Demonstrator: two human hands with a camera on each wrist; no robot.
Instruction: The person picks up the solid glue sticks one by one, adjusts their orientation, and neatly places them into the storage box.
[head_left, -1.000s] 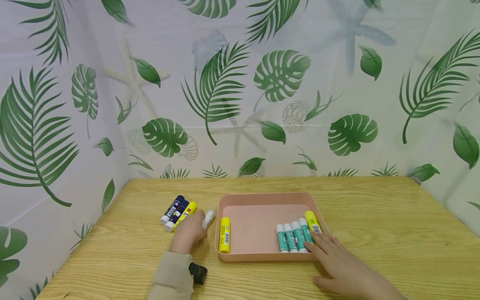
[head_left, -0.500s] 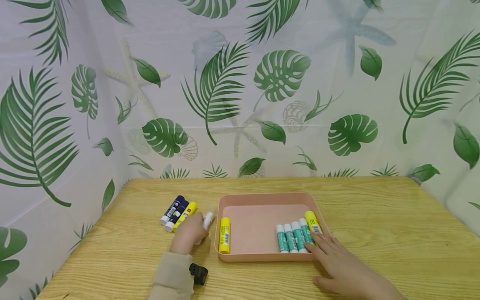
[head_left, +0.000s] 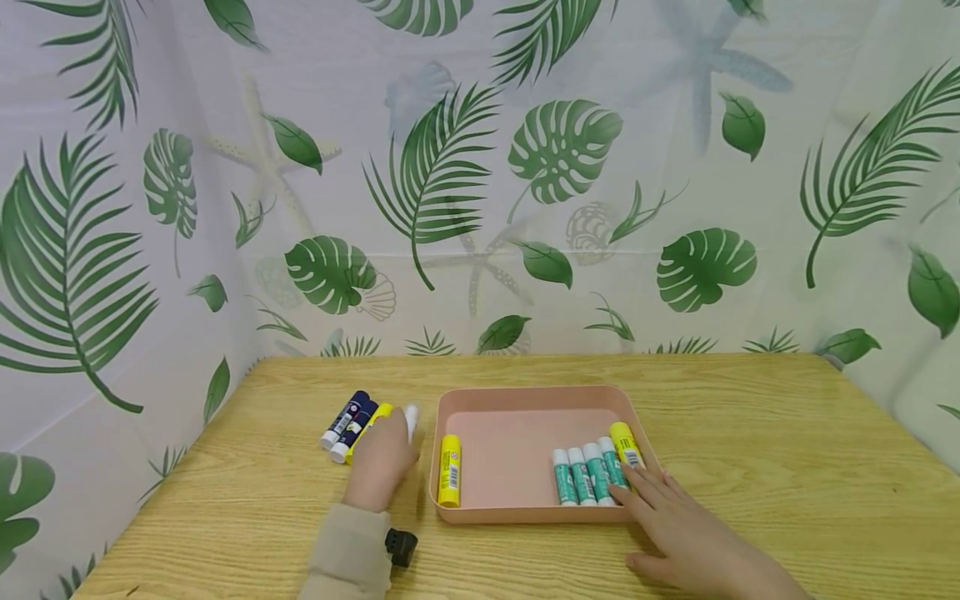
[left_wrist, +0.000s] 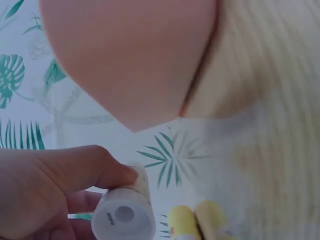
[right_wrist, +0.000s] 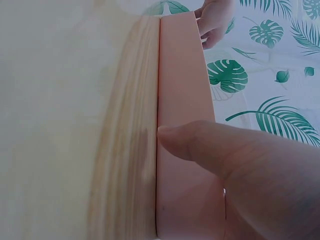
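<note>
My left hand (head_left: 382, 462) pinches a white glue stick (head_left: 412, 418) left of the pink tray (head_left: 517, 516). In the left wrist view the thumb lies along the white stick and its round end (left_wrist: 120, 222) faces the camera. Beside that hand lie two navy glue sticks (head_left: 347, 419) and a yellow glue stick (head_left: 384, 411), partly covered by the hand. My right hand (head_left: 690, 533) rests on the tray's near right corner, fingers extended; in the right wrist view the thumb (right_wrist: 185, 142) touches the tray's outer wall.
Inside the tray, a yellow glue stick (head_left: 449, 471) lies along the left wall. Several green glue sticks (head_left: 582, 475) with white caps line up at the right, next to another yellow stick (head_left: 625, 442). A leaf-print curtain (head_left: 480, 250) hangs behind the wooden table (head_left: 750, 433).
The white glue stick has turned from slanting right to nearly straight away from me and shifted left, towards the yellow stick. My right hand and the tray stay put.
</note>
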